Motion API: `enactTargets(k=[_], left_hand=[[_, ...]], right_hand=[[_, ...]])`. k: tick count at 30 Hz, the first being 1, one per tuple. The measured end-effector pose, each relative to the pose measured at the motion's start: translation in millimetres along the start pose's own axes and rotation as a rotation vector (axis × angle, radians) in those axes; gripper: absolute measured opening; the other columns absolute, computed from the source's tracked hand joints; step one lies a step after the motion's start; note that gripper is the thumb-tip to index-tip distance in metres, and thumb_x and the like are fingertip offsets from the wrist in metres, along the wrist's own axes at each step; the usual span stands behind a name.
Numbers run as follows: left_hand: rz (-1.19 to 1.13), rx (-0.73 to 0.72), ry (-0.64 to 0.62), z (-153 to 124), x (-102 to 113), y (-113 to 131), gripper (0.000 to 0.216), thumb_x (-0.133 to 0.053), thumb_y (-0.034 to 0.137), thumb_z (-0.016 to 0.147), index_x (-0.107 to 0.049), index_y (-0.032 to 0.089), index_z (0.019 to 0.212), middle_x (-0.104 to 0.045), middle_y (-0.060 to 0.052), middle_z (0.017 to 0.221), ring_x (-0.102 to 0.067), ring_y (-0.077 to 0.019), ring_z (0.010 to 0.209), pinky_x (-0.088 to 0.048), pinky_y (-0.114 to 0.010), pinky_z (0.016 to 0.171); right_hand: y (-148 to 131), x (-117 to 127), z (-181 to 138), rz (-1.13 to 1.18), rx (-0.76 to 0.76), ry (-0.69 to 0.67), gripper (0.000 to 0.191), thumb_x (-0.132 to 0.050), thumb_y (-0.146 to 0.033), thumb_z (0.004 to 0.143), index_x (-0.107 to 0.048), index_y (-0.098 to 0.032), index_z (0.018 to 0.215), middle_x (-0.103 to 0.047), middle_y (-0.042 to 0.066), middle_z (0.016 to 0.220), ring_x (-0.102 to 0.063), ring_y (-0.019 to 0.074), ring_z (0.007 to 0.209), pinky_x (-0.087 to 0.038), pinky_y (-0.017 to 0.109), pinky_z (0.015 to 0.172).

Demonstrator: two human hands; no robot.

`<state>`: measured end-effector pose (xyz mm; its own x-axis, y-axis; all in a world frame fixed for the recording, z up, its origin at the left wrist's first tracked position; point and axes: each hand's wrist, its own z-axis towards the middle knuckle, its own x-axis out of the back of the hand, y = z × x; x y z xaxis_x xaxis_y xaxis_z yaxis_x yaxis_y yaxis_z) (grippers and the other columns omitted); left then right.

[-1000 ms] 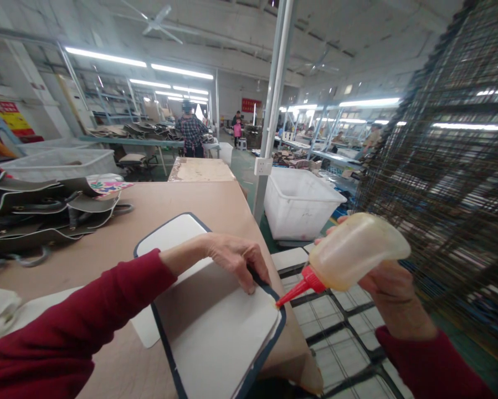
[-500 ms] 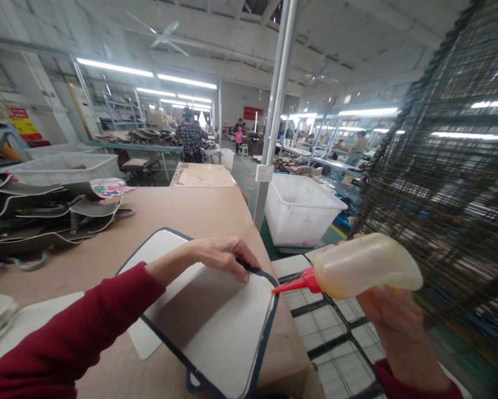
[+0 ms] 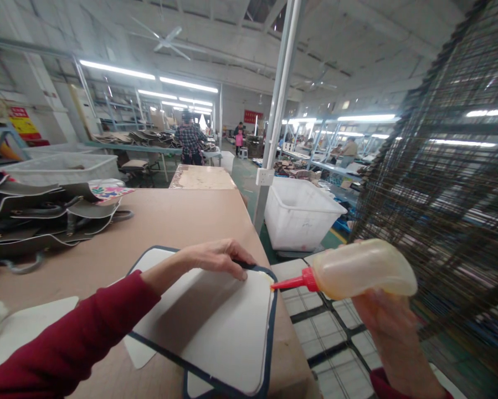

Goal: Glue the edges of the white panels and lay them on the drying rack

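In front of me lies a white panel [image 3: 232, 327] with rounded corners and a dark blue edge, tilted over the table's near right part. My left hand [image 3: 221, 259] grips its far edge, thumb on the white face and fingers over the rim. A translucent squeeze bottle [image 3: 360, 269] with a red nozzle lies sideways in my right hand [image 3: 385, 313]. The nozzle tip is at the panel's far right corner, where a yellowish smear of glue shows along the rim. Another dark-edged white piece [image 3: 199, 385] sits partly hidden underneath.
Dark grey bag pieces [image 3: 45, 216] are heaped on the left of the brown table [image 3: 190, 213]. White sheets [image 3: 36, 327] lie nearer. Beyond the right edge stand a white bin [image 3: 302, 216], a metal pole [image 3: 276, 111] and a tall wire rack stack [image 3: 448, 166]. Co-workers are farther back.
The panel's near end has swung a little to the right, uncovering more of the piece below. The bottle has shifted slightly left, its tip still at the corner.
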<state>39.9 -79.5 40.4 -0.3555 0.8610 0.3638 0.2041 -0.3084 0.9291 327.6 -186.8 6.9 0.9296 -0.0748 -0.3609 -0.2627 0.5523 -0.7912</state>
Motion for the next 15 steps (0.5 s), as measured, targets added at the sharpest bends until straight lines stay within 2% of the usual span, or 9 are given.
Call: enactTargets(k=[6, 9, 15], left_hand=[[-0.063, 0.006, 0.01, -1.7, 2.4, -3.6, 0.015, -0.07, 0.023, 0.071, -0.074, 0.013, 0.081, -0.061, 0.003, 0.068, -0.047, -0.0101, 0.063, -0.037, -0.019, 0.061], [-0.088, 0.007, 0.013, -2.7, 3.3, -5.1, 0.017, -0.069, 0.023, 0.071, -0.075, 0.014, 0.084, -0.066, 0.002, 0.075, -0.053, -0.0117, 0.069, -0.041, -0.019, 0.066], [-0.158, -0.006, 0.01, -3.6, 5.2, -14.7, 0.024, -0.069, 0.023, 0.073, -0.076, 0.016, 0.094, -0.072, -0.001, 0.087, -0.061, -0.0146, 0.078, -0.046, -0.02, 0.071]], right_hand=[[-3.5, -6.7, -1.3, 0.001, 0.0, -0.045, 0.059, -0.082, -0.038, 0.065, -0.06, -0.032, 0.12, -0.068, 0.009, 0.115, -0.057, 0.0355, 0.119, -0.048, 0.06, 0.101], [-1.3, -5.5, -1.2, -0.023, -0.001, -0.031, 0.058, -0.08, -0.036, 0.067, -0.059, -0.035, 0.121, -0.069, 0.007, 0.114, -0.057, 0.0337, 0.119, -0.048, 0.059, 0.101], [4.5, 0.1, 0.0, -0.019, 0.005, -0.101, 0.059, -0.079, -0.04, 0.067, -0.059, -0.035, 0.122, -0.069, 0.007, 0.114, -0.059, 0.0344, 0.117, -0.048, 0.059, 0.1]])
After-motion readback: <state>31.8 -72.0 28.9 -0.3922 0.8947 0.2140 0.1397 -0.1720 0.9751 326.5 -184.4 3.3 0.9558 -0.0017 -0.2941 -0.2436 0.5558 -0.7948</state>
